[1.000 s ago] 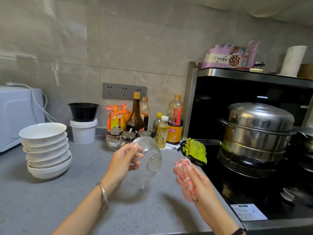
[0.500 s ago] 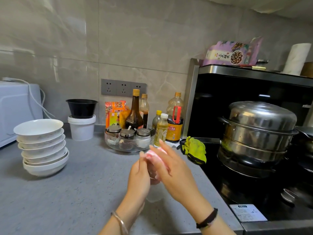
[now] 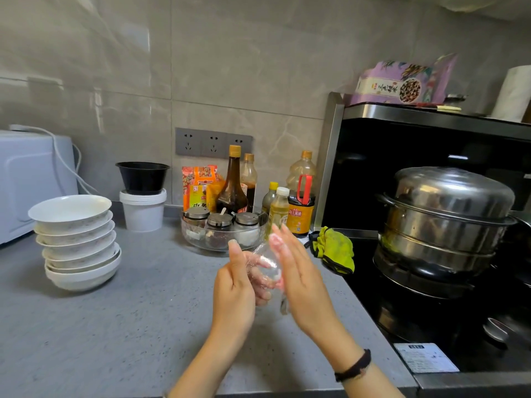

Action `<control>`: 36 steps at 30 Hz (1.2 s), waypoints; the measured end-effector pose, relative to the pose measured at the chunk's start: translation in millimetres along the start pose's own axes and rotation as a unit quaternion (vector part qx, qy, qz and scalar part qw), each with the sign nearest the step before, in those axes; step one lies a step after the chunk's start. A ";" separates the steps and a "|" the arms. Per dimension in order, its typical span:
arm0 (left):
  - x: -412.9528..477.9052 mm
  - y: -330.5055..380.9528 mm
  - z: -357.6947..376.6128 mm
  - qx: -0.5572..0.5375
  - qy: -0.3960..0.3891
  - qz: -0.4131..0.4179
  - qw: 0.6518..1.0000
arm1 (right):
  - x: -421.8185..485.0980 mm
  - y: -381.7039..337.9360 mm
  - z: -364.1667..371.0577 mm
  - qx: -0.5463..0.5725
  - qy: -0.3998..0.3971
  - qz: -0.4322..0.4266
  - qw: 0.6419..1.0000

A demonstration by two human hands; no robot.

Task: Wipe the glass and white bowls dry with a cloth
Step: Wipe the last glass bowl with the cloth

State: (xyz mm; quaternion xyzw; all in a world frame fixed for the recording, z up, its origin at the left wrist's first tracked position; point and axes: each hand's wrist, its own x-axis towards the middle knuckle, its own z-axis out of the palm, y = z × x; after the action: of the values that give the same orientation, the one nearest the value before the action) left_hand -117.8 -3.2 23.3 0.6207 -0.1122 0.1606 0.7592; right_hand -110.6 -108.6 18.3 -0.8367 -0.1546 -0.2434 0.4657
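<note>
The glass bowl (image 3: 263,264) is held in the air above the near middle of the grey speckled counter (image 3: 115,326), sandwiched between the two hands. The left hand (image 3: 234,294) grips it from the left, thumb up and fingers curled round the far wall, showing through the clear glass. The right hand (image 3: 304,285) lies just to the bowl's right, its fingers nearly straight and pressing a pink cloth (image 3: 279,278) flat against the glass; its thumb is hidden. The bowl seems tipped on its side with the mouth towards the right hand, though its transparency makes that uncertain. So the wiping hand probably only has to sweep leftward along the smooth, rounded, slippery wall while the left turns it. The white bowls (image 3: 75,239), glossy, shallow and stacked, stand well apart at the far left, nearer the left hand. A yellow-green rag (image 3: 336,251) lies to the right beside a steel steamer pot (image 3: 448,219).
</note>
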 end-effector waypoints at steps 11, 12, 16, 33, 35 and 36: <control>-0.5 8.2 -3.6 0.029 -0.022 0.016 0.999 | -4.0 -3.6 1.2 -0.086 0.015 -0.098 0.991; -0.6 9.3 -4.9 0.032 -0.028 0.020 0.999 | -1.4 -6.3 -2.8 -0.015 0.006 -0.064 0.998; -1.0 13.4 -11.5 0.013 -0.027 0.013 0.999 | 6.2 -11.5 -13.8 0.169 0.000 0.094 0.981; 6.5 15.7 -9.0 0.100 -0.111 0.018 0.989 | 19.3 -10.0 -27.2 0.143 0.107 0.117 0.977; 3.8 14.9 -7.7 0.101 -0.090 0.034 0.990 | 18.2 -11.3 -25.9 0.151 0.099 0.115 0.977; 3.3 13.8 -7.9 0.100 -0.077 0.043 0.991 | 16.2 -13.5 -25.0 0.151 0.088 0.105 0.979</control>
State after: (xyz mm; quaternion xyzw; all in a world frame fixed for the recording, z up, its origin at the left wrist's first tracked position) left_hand -120.3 7.4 35.5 0.6989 -0.1804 0.1550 0.6745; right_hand -110.3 -122.5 47.9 -0.7436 -0.0598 -0.2395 0.6213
